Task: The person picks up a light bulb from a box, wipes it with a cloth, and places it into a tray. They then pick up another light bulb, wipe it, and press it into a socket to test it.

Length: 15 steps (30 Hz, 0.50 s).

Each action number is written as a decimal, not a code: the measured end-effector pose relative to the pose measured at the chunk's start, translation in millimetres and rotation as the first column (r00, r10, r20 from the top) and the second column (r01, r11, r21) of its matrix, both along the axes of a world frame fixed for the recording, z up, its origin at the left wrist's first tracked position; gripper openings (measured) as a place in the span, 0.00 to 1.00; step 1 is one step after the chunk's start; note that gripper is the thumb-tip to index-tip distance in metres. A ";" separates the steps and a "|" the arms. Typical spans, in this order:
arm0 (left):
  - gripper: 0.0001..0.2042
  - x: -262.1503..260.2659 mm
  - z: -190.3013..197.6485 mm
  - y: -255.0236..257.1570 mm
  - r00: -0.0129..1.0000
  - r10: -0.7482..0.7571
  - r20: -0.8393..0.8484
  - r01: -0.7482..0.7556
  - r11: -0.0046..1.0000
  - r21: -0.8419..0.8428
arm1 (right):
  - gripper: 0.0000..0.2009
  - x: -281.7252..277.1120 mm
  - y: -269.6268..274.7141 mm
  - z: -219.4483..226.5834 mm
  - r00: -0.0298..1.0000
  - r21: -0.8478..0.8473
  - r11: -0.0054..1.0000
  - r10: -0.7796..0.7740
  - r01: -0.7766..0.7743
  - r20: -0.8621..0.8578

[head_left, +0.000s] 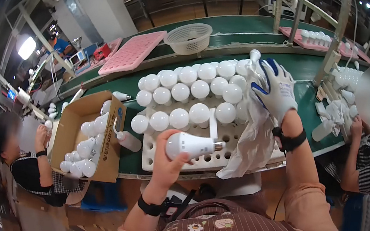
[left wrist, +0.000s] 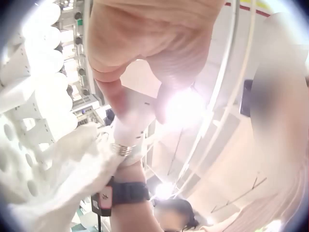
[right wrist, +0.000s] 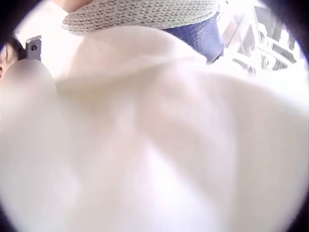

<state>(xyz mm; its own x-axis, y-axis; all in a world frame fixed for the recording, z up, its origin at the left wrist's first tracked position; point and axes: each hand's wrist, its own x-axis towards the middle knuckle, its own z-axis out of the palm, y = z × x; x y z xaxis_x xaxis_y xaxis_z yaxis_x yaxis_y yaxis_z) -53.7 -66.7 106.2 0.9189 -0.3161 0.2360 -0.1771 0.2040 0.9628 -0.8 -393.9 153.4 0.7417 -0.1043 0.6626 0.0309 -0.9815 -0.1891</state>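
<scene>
In the head view my left hand (head_left: 166,171) grips a white LED bulb (head_left: 185,146) by its round end, with the metal screw base pointing right. The left wrist view shows thumb and fingers around this bulb (left wrist: 135,113). My right hand (head_left: 279,90), in a white glove with blue fingertips, holds a crumpled white cloth (head_left: 254,138) that hangs over the tray's right side. Close to its fingertips is another bulb (head_left: 254,55). Pale cloth (right wrist: 145,145) fills most of the right wrist view, below the knitted glove (right wrist: 145,14). Rows of bulbs (head_left: 180,91) stand in a white holed tray (head_left: 150,140).
Left of the tray are a squeeze bottle (head_left: 129,141) and a cardboard box (head_left: 111,157) holding more bulbs. A pink holed tray (head_left: 132,52) and a plastic basket (head_left: 188,39) lie behind. People sit on both sides of me along the green bench.
</scene>
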 end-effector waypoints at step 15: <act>0.30 -5.3 -99.6 50.8 0.950 0.284 -0.133 -0.231 0.920 0.318 | 0.30 -35.1 129.1 -113.3 0.918 0.235 0.931 0.331 -0.280 -0.219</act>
<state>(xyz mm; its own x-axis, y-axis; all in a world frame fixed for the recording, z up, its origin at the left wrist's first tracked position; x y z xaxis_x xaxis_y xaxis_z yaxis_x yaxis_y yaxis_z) -59.0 -15.9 6.6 0.9956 -0.0937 -0.0012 -0.0105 -0.1242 0.9922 -35.9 -264.8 40.1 0.8967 0.0466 0.4402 0.2499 -0.8741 -0.4165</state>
